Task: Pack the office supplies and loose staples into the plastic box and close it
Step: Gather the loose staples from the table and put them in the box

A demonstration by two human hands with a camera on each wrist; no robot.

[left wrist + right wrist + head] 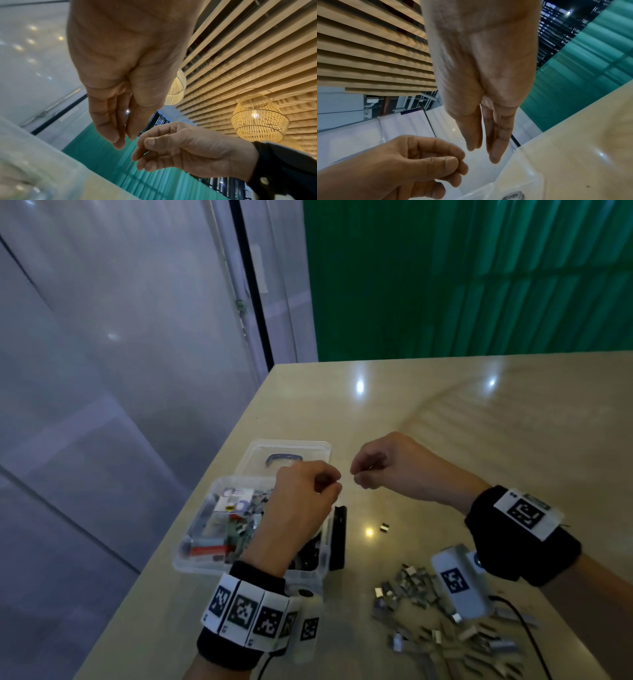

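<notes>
Both hands hover over the table [445, 422] near its left edge. The left hand [301, 508] is above the open plastic box [191, 559], fingers pinched on a small shiny staple [127, 112]. The right hand [387, 467] is pinched too; on what, I cannot tell. Loose staples [411, 587] lie near the front edge.

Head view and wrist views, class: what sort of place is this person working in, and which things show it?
Probably a modern office or café-style interior, though that is a guess. A glossy beige table stands beside frosted glass panels, and overhead are a wooden slatted ceiling and woven basket lamps.
</notes>
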